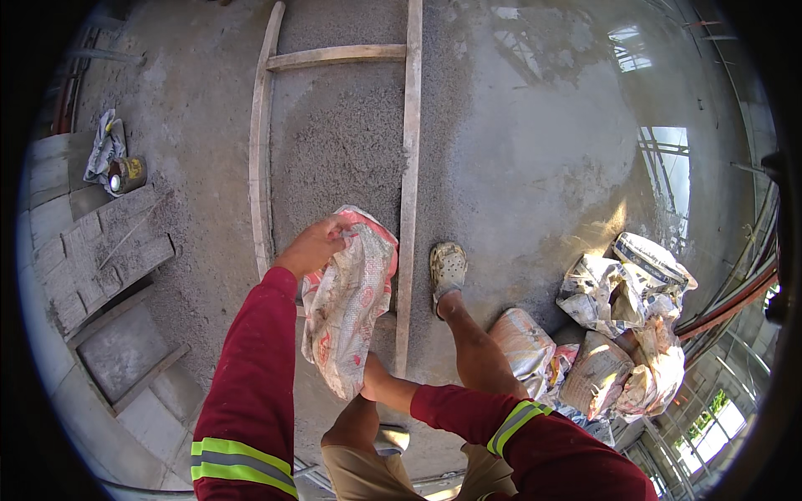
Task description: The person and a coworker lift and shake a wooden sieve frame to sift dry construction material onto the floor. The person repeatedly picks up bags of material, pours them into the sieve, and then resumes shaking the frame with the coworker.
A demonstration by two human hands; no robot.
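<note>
A white woven sack with red print (pixel 347 313) hangs between my hands, above a long wooden frame (pixel 412 159). My left hand (pixel 317 248) is closed on the sack's upper edge, near its red border. Down at the lower end, my right hand (pixel 378 381) grips the sack from beneath, its fingers partly hidden behind the cloth. Grey gritty material (pixel 338 150) lies inside the frame, ahead of the sack. Whether anything is inside the sack, I cannot tell.
Several filled or crumpled sacks (pixel 595 371) are heaped at the right, beside my leg. Wet smooth concrete (pixel 551 159) spreads beyond the frame's right rail. At the left are stacked grey blocks (pixel 109 250), a brown can (pixel 128 174) and a crumpled bag (pixel 106 149).
</note>
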